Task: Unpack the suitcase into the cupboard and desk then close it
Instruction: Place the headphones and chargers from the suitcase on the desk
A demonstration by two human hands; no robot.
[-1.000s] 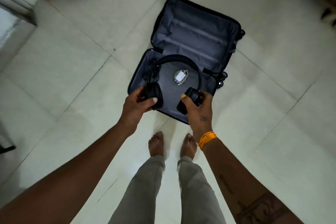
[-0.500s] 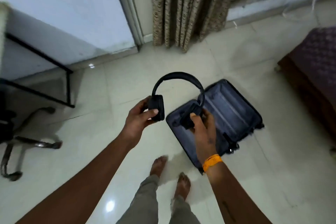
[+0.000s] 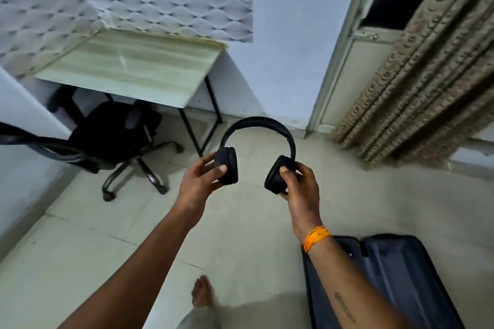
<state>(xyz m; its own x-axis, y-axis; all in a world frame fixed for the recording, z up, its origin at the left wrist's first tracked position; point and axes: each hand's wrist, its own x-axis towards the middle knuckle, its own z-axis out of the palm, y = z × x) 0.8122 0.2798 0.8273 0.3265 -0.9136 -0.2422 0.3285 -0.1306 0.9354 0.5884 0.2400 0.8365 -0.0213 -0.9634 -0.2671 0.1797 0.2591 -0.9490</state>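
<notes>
While hands grip earcups, headphones (image 3: 257,152) span between left hand (image 3: 199,185), right hand (image 3: 300,187).

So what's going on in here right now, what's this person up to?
A person stands holding black headphones in both hands: the left hand grips one ear cup, the right hand the other. The suitcase lies open on the floor at their right. They face a light wooden desk with a black office chair beside it.
</notes>
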